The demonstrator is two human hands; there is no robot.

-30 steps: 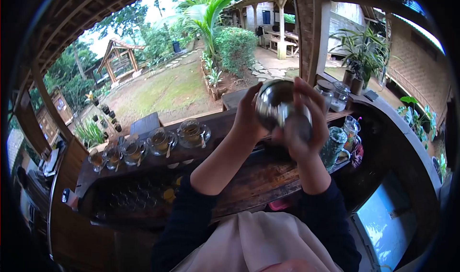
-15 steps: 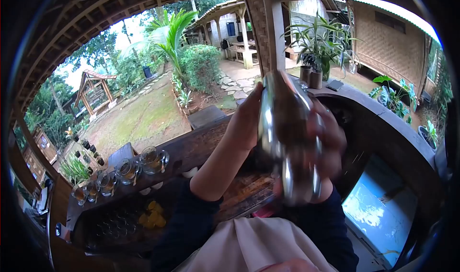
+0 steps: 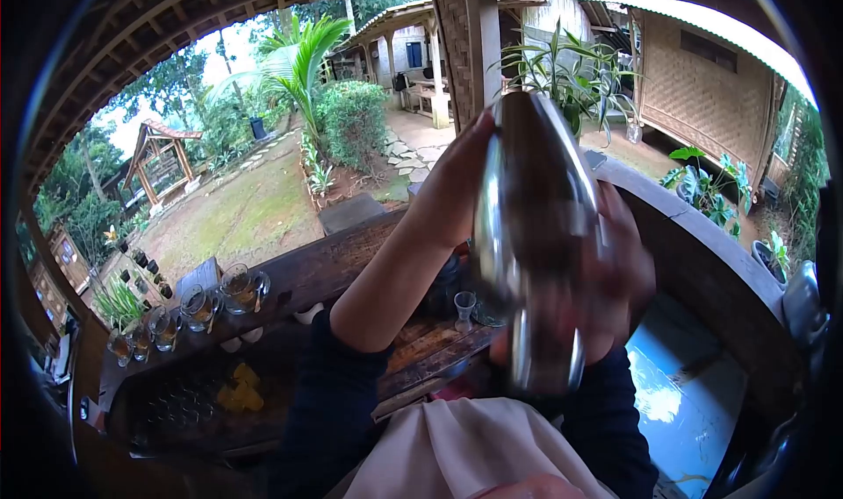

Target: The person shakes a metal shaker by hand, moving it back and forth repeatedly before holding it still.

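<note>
A shiny metal cocktail shaker (image 3: 531, 209), smeared by motion, is held up in front of my chest at a slight tilt. My left hand (image 3: 470, 169) grips its upper left side, fingers mostly hidden behind the metal. Around its right side and lower part wraps my right hand (image 3: 622, 266), blurred. Behind and below my left wrist, a small clear measuring glass (image 3: 464, 309) stands on the wooden counter (image 3: 421, 345).
Several glass cups (image 3: 200, 304) with spoons and brownish contents line the counter's left ledge. Yellow pieces (image 3: 241, 389) lie in the dark recess below them. A shiny pale-blue surface (image 3: 685, 394) is at lower right. Potted plants (image 3: 571, 73) stand beyond the counter.
The shaker has shifted slightly within both hands' grip, still blurred from movement. My view has turned a little to the right, and the measuring glass has come into sight.
</note>
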